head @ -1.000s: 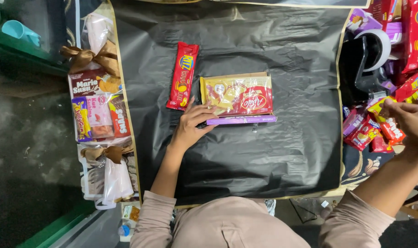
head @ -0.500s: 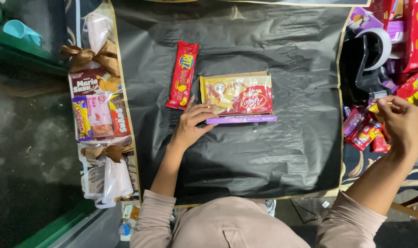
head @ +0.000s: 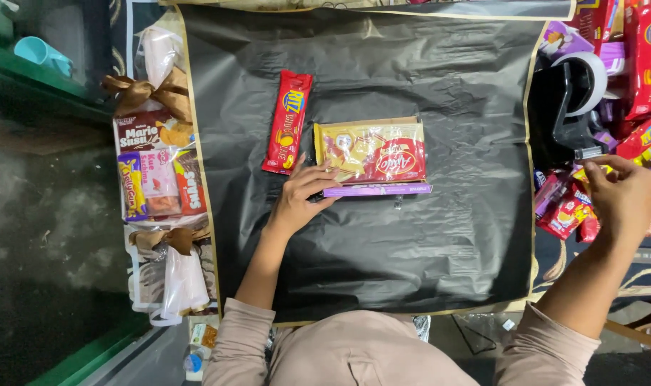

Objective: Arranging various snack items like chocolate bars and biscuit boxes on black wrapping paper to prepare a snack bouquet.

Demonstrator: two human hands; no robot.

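Note:
On a black sheet (head: 425, 271) lies a stack: a yellow-and-red wafer packet (head: 372, 150) on a flat brown box, with a thin purple bar (head: 379, 190) along its near edge. My left hand (head: 300, 196) rests its fingertips on the left end of that stack, fingers spread. A long red cracker packet (head: 288, 121) lies just left of it. My right hand (head: 622, 196) hovers over the heap of small snack packets (head: 565, 211) at the right, fingers curled around a small yellow packet (head: 592, 171).
A black-and-white tape dispenser (head: 572, 100) stands at the right edge of the sheet, with red cracker packs (head: 647, 57) behind it. Left of the sheet lie wrapped snack bundles (head: 157, 182) with brown ribbon bows (head: 143, 93). A turquoise cup (head: 39, 53) sits far left.
My right hand has lifted out of the snack heap and drawn towards me, its fingers closing on a small packet. My left hand has stayed on the stack.

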